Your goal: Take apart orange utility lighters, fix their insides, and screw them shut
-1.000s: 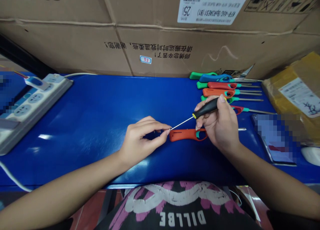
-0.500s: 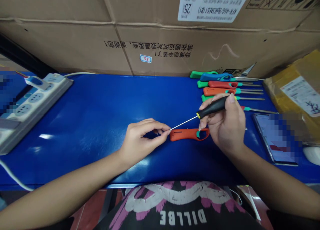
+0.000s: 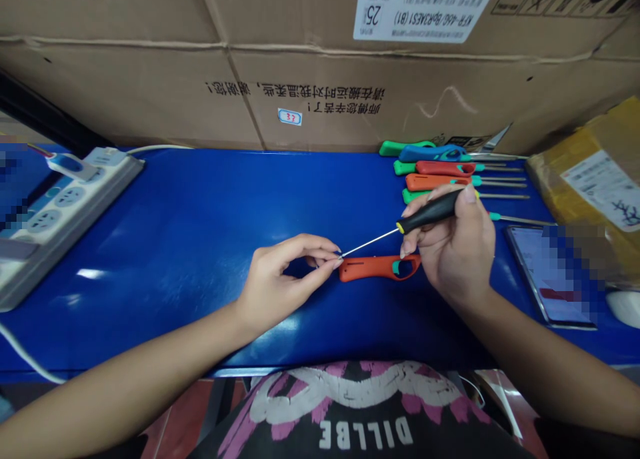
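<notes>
My right hand (image 3: 457, 252) is closed round a black-handled screwdriver (image 3: 430, 211), whose thin shaft slants down and left. The tip meets the pinched thumb and forefinger of my left hand (image 3: 285, 279), right at the left end of an orange lighter (image 3: 377, 268) lying on the blue table (image 3: 200, 219). Whatever the left fingertips pinch is too small to make out. My right hand's lower fingers rest by the lighter's trigger end.
Several coloured lighters (image 3: 440, 176) lie in a row behind my right hand. A power strip (image 3: 60, 206) sits at the far left, a phone (image 3: 550, 272) and a yellow parcel (image 3: 595, 179) at the right. Cardboard boxes (image 3: 300, 66) wall off the back.
My right hand and the screwdriver handle have shifted slightly right and up. The left hand's pinch and the orange lighter have stayed in place.
</notes>
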